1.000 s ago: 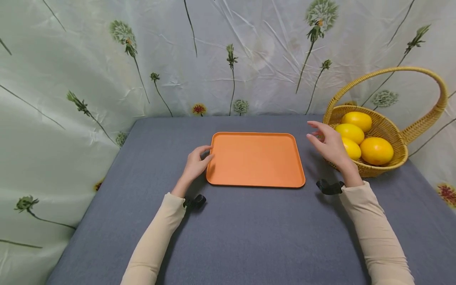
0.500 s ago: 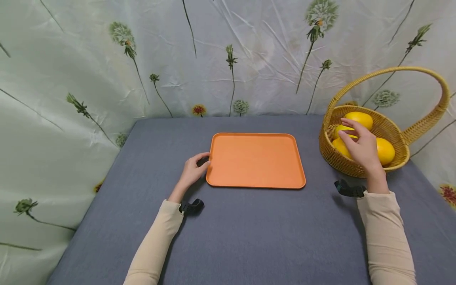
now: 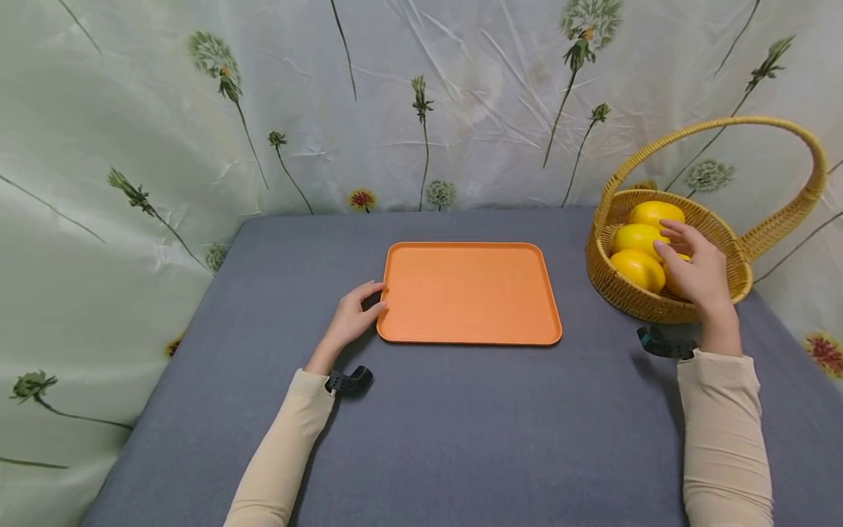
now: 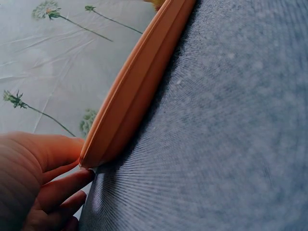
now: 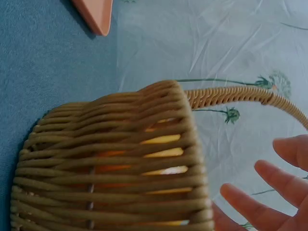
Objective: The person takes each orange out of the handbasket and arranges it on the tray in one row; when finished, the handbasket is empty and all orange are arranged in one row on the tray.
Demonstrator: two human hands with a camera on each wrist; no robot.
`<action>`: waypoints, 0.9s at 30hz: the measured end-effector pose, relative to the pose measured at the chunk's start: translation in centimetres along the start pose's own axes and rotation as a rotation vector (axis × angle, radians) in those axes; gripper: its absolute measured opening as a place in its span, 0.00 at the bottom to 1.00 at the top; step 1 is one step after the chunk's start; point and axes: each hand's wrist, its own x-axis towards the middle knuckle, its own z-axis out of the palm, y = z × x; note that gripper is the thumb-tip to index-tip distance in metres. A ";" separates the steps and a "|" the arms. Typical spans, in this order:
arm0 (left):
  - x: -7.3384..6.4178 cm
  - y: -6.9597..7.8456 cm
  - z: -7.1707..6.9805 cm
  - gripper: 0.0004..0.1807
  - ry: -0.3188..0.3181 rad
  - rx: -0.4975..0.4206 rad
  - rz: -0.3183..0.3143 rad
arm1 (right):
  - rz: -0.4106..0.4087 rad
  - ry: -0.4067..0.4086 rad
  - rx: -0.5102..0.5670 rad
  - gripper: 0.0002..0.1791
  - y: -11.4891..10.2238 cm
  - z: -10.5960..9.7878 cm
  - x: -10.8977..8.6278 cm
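An orange tray (image 3: 469, 293) lies flat on the table. My left hand (image 3: 351, 320) touches its left edge with thumb and fingertips; in the left wrist view, the left hand (image 4: 43, 178) meets the tray rim (image 4: 132, 82). A yellow wicker basket (image 3: 628, 304) with a tall arched handle stands on the right. Inside are several smooth yellow rounded fruits (image 3: 637, 269), perhaps mangoes. Above the basket's right part hovers my right hand (image 3: 703, 272), fingers spread, partly covering one fruit (image 3: 673, 282). In the right wrist view, the right hand (image 5: 274, 192) is beyond the woven rim, holding nothing visible.
A grey-blue cloth (image 3: 454, 424) covers the table. Behind and to the left hangs a pale curtain (image 3: 369, 132) printed with dandelions. The basket's handle (image 3: 718, 124) arches behind the right hand. Each wrist wears a black strap-like device (image 3: 349, 380).
My right hand has moved right, from the basket's left rim across to above its right-hand fruit. The left hand has slid slightly nearer along the tray's edge. Tray and basket stay put.
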 end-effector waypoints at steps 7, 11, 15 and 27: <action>0.0 -0.1 0.0 0.24 -0.002 0.037 0.016 | 0.063 -0.170 -0.056 0.34 0.3 -0.1 0.3; 0.0 -0.1 0.0 0.24 -0.002 0.046 0.019 | 0.032 -0.249 -0.048 0.35 0.6 -0.2 0.4; -0.2 -0.1 0.0 0.24 -0.006 0.049 0.020 | -0.011 -0.296 -0.036 0.34 1.3 -0.1 0.3; -0.2 0.0 0.0 0.24 -0.004 0.045 0.018 | -0.105 -0.412 -0.145 0.31 2.4 -0.1 0.6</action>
